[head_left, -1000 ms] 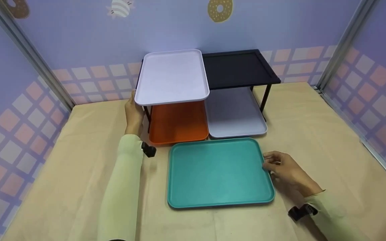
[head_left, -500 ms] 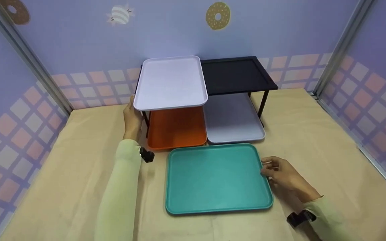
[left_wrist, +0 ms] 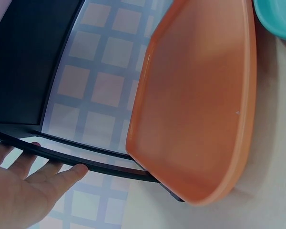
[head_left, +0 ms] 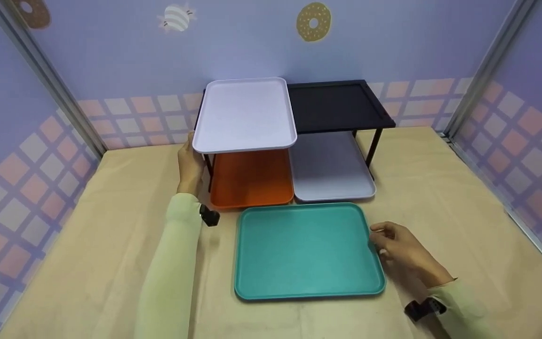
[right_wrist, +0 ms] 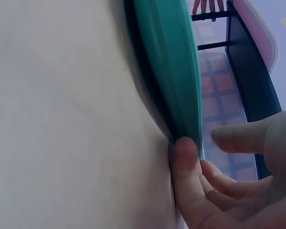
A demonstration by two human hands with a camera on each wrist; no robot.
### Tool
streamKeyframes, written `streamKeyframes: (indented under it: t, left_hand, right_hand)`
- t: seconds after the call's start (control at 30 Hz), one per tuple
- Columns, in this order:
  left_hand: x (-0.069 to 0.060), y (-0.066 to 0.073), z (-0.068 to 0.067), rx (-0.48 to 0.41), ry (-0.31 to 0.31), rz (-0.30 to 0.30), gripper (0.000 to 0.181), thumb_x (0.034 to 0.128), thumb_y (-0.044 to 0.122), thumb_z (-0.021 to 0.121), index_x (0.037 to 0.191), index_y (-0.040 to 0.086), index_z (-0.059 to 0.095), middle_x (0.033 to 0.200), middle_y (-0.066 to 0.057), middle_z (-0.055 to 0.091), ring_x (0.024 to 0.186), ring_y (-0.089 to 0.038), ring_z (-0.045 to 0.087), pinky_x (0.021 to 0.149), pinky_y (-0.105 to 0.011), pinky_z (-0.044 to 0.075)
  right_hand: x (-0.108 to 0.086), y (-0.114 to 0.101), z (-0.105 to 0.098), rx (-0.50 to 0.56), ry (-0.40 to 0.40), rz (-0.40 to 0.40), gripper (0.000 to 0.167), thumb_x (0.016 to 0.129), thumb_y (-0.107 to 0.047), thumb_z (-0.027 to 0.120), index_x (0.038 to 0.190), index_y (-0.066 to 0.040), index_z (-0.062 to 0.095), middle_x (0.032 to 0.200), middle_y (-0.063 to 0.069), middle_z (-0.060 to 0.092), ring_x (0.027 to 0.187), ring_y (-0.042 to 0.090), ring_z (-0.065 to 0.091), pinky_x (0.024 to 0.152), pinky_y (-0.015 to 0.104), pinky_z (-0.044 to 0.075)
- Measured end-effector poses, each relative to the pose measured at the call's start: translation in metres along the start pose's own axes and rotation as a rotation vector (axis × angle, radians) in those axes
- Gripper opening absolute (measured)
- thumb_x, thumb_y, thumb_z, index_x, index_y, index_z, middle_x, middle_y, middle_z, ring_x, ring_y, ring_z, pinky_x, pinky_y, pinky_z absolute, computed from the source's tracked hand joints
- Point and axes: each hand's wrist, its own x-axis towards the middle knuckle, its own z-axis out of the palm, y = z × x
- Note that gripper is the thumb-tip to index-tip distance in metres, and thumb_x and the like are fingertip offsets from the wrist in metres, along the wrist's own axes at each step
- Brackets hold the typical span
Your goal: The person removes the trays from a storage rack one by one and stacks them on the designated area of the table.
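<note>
Touching the right rim of the teal tray (head_left: 309,252) with bent fingers of the right hand (head_left: 402,247); cannot tell if pinching or merely resting. Laying near-straight fingers of the left hand (head_left: 191,164) against the left side of the black rack (head_left: 339,106). In front of the rack, on beige cloth (head_left: 111,245): the teal tray. On the rack's top at left, jutting past its front: a white tray (head_left: 245,115). Beneath: orange tray (head_left: 252,179) at left, pale tray (head_left: 332,169) at right.
</note>
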Motion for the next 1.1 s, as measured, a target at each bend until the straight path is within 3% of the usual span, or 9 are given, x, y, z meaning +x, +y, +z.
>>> streamKeyframes:
  t: [0.17,0.27,0.5,0.67,0.93,1.1]
  left_hand:
    - [-0.001,0.002,0.000,0.005,-0.002,-0.024,0.061,0.1088,0.055,0.035,0.141,0.013,0.064,0.135,-0.009,0.061,0.103,-0.013,0.050,0.086,-0.035,0.044]
    - [-0.001,0.002,0.000,0.001,0.004,-0.020,0.061,0.1087,0.055,0.035,0.139,0.011,0.065,0.133,-0.009,0.062,0.101,-0.012,0.050,0.086,-0.035,0.044]
    - [-0.001,-0.001,-0.001,-0.009,0.011,-0.008,0.058,0.1088,0.053,0.037,0.134,0.011,0.068,0.101,0.000,0.058,0.076,-0.010,0.041,0.064,-0.024,0.036]
    - [-0.001,0.001,0.000,0.014,0.013,-0.005,0.061,0.1080,0.056,0.036,0.132,0.011,0.069,0.085,0.001,0.051,0.069,-0.009,0.037,0.064,-0.024,0.035]
    - [0.002,0.000,0.001,0.017,0.029,-0.010,0.056,0.1101,0.049,0.036,0.132,0.010,0.069,0.086,-0.001,0.052,0.069,-0.011,0.038,0.064,-0.025,0.034]
    - [0.001,-0.001,-0.001,0.033,0.024,-0.002,0.058,0.1091,0.052,0.036,0.129,0.010,0.070,0.081,0.000,0.049,0.066,-0.009,0.036,0.062,-0.023,0.034]
  right_hand:
    - [-0.001,-0.003,0.000,0.013,0.003,0.015,0.044,0.107,-0.023,0.055,0.137,0.009,0.051,0.116,0.018,0.062,0.094,0.021,0.062,0.076,0.031,0.056]
    - [-0.001,-0.004,0.000,0.023,-0.001,0.016,0.046,0.108,-0.025,0.054,0.138,0.009,0.050,0.121,0.021,0.061,0.099,0.023,0.063,0.080,0.033,0.057]
    - [-0.002,-0.006,0.001,0.031,0.010,0.008,0.045,0.108,-0.025,0.053,0.137,0.009,0.050,0.120,0.022,0.059,0.102,0.025,0.062,0.080,0.035,0.058]
    - [-0.003,-0.013,0.000,0.053,0.033,-0.045,0.047,0.108,-0.026,0.054,0.140,0.009,0.048,0.129,0.024,0.055,0.105,0.027,0.065,0.082,0.034,0.058]
    - [-0.006,-0.047,-0.001,0.156,0.051,-0.153,0.059,0.111,-0.037,0.045,0.146,0.009,0.040,0.141,0.028,0.047,0.126,0.042,0.058,0.098,0.041,0.055]
    - [-0.004,-0.074,0.002,0.228,0.029,-0.191,0.068,0.111,-0.048,0.035,0.153,0.005,0.032,0.144,0.027,0.045,0.129,0.043,0.056,0.097,0.038,0.055]
